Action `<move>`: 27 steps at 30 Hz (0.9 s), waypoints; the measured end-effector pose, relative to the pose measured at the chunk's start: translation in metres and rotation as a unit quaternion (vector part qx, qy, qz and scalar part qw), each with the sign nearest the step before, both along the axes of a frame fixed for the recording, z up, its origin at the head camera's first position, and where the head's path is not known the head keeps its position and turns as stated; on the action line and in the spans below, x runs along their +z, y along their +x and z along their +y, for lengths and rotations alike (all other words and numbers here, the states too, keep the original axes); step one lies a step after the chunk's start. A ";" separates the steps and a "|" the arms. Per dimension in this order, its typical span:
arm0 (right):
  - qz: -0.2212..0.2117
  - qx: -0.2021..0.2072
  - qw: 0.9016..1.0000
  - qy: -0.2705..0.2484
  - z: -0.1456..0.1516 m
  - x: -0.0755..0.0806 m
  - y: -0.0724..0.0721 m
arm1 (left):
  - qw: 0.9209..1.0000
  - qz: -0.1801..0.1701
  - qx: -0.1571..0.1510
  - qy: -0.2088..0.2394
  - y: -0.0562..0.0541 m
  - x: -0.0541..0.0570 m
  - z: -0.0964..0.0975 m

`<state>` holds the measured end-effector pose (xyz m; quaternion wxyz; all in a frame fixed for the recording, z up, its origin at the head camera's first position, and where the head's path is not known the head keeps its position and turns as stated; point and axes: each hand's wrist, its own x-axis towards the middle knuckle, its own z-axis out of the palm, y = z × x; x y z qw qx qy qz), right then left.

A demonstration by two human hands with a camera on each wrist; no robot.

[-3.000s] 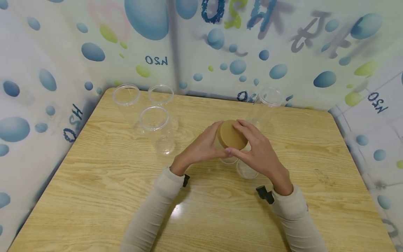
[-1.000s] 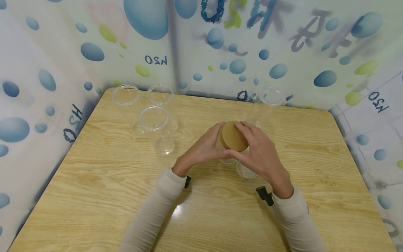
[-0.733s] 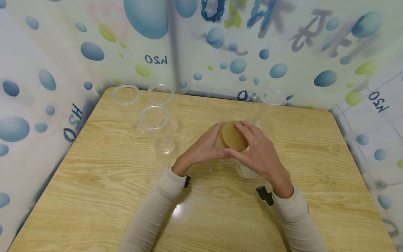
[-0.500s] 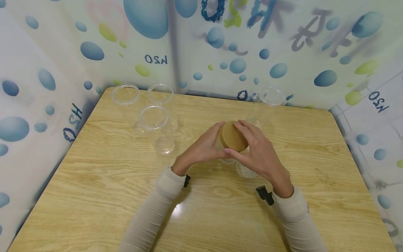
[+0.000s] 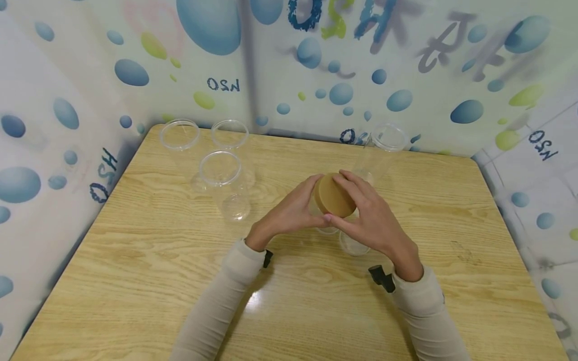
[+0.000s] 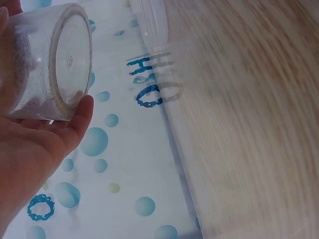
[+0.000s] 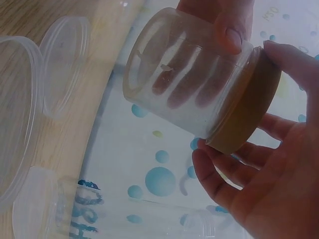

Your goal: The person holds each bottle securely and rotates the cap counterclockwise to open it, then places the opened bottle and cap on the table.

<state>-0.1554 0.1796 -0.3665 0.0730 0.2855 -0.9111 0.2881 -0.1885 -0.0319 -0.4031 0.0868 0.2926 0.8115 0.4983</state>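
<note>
A clear jar (image 7: 187, 119) with a tan lid (image 5: 335, 195) is held above the table, tilted. My left hand (image 5: 293, 208) grips the jar's body; its fingers show through the clear wall in the right wrist view. In the left wrist view the jar's round base (image 6: 72, 57) faces the camera. My right hand (image 5: 375, 215) holds the lid by its edge, with thumb and fingers on opposite sides. The lid sits on the jar's mouth. Both thumbs nearly meet at the near side in the head view.
On the wooden table (image 5: 180, 281), clear cups (image 5: 221, 170) stand at the back left. Another clear container (image 5: 389, 138) is at the back right. Just under my hands lies a round clear piece (image 5: 354, 244). Patterned sheeting (image 5: 280, 75) borders the table.
The jar shifts slightly right, then a little back left. My right fingers have moved a little around the lid's edge since half a second ago. The cups have not moved.
</note>
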 end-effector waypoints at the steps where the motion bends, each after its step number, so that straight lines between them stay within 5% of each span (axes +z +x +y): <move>1: -0.001 0.002 1.000 0.000 0.000 0.000 0.000 | 1.000 -0.001 0.000 -0.001 0.000 0.000 0.000; 17: -0.008 0.046 0.999 0.002 0.004 0.001 -0.002 | 0.999 -0.017 -0.012 0.032 -0.001 -0.003 -0.001; 27: 0.049 -0.015 0.998 0.043 0.002 -0.003 -0.001 | 1.000 0.018 0.003 0.011 0.000 -0.002 0.003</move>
